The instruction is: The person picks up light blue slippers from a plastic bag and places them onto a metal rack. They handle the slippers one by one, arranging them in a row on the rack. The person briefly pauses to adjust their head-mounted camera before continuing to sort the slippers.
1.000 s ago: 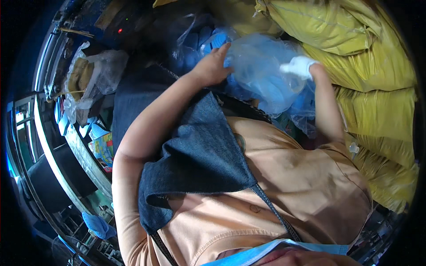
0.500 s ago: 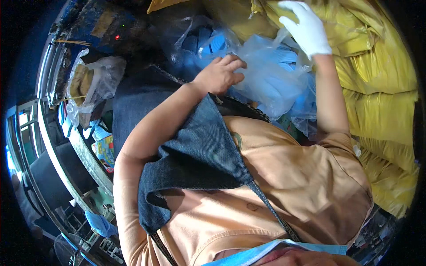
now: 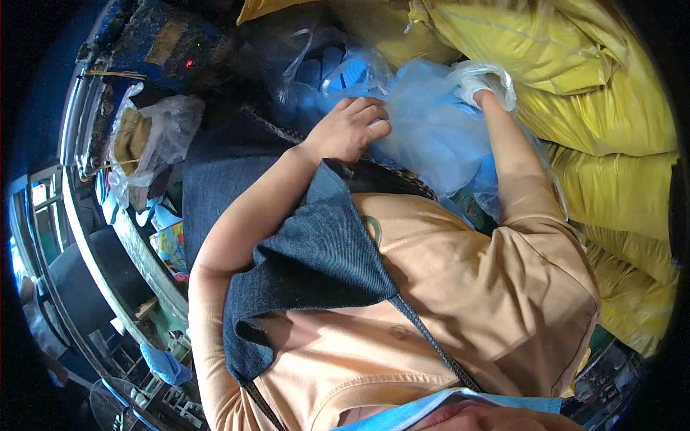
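Crinkled yellow sacks [image 3: 614,190] bulge at three o'clock. Toward one o'clock sits a clear plastic bag [image 3: 424,122], cloudy and rumpled, blue shapes [image 3: 442,158] showing through. At twelve, the bare left hand [image 3: 348,131] half-curls its fingers by the bag; whether they grip, I cannot tell. The white-gloved right hand [image 3: 471,87] is veiled by plastic, fingers hidden, hold unclear

Plastic bag [image 3: 431,144]: lay between left hand [image 3: 351,129] and sacks [image 3: 611,122].
Right hand [image 3: 471,87]: was inside the bag's opening.
Sacks: were piled along the right.
Fan [image 3: 108,406]: stood far left.
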A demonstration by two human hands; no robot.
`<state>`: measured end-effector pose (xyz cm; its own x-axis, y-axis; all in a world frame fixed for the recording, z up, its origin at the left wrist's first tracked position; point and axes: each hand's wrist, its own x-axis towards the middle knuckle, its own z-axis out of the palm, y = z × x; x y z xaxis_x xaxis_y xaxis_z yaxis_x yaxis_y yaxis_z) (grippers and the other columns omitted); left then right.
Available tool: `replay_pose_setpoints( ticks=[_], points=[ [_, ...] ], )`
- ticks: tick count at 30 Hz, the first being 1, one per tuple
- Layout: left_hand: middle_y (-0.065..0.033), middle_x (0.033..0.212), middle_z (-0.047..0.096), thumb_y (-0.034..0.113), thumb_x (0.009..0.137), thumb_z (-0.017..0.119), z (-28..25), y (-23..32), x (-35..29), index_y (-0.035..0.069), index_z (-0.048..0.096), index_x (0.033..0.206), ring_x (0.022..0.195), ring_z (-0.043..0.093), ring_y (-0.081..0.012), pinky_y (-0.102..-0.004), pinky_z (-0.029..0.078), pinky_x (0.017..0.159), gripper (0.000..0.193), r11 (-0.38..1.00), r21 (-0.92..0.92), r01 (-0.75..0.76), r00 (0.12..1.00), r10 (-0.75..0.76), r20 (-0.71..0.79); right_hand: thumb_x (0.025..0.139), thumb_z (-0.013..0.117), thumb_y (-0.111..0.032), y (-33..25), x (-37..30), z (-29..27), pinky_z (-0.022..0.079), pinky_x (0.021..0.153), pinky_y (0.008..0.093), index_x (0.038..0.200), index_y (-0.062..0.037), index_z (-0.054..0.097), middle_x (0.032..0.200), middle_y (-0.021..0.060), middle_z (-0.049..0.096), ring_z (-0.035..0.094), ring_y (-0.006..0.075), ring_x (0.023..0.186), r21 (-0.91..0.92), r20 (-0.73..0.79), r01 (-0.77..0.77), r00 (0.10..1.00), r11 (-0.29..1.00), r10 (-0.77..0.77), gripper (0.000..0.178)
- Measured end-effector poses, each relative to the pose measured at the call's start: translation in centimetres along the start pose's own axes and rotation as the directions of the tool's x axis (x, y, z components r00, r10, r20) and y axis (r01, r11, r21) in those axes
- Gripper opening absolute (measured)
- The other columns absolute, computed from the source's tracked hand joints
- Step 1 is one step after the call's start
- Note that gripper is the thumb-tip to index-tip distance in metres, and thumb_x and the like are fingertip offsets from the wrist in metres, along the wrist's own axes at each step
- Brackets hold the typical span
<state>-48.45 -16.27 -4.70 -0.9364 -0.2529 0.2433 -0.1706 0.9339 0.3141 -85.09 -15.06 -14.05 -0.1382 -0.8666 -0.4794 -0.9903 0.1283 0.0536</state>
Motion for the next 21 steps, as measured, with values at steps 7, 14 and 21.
replay_pose_setpoints(
  ticks=[7,14,21],
  points=[
    [-0.0042,0.115,0.064,0.005,0.078,0.061,-2.1,0.6,-0.1,0.009,0.060,0.098,0.116,0.057,-0.0240,-0.0385,0.044,0.094,0.021,0.997,-0.027,0.072,0.986,-0.075,-0.151,0.085,0.065,-0.036,3.2,4.9,5.4,0.040,0.107,0.0441,0.126,-0.0132,0.059,0.139,0.0127,0.053,0.050,0.0316,0.129,0.285,-0.078,-0.110,0.988,0.952,0.137,0.048],
    [-0.0008,0.105,0.063,0.009,0.076,0.059,-1.6,0.4,-0.1,0.013,0.057,0.097,0.107,0.057,-0.0220,-0.0356,0.043,0.093,0.022,0.996,-0.024,0.085,0.991,-0.087,-0.103,0.082,0.066,-0.027,1.5,2.8,3.2,0.043,0.103,0.0441,0.116,-0.0142,0.063,0.129,0.0143,0.059,0.054,0.0309,0.123,-0.200,-0.114,0.086,0.987,0.976,-0.110,0.036],
    [-0.0020,0.105,0.062,0.010,0.077,0.059,-1.2,-0.3,-0.8,0.013,0.057,0.099,0.108,0.056,-0.0234,-0.0369,0.043,0.092,0.023,0.990,0.014,0.139,0.989,-0.138,-0.053,0.081,0.065,-0.025,1.4,1.4,2.6,0.045,0.100,0.0441,0.112,-0.0140,0.064,0.124,0.0146,0.061,0.056,0.0320,0.119,-0.146,-0.130,0.133,0.980,0.980,-0.152,0.033]
  ],
)
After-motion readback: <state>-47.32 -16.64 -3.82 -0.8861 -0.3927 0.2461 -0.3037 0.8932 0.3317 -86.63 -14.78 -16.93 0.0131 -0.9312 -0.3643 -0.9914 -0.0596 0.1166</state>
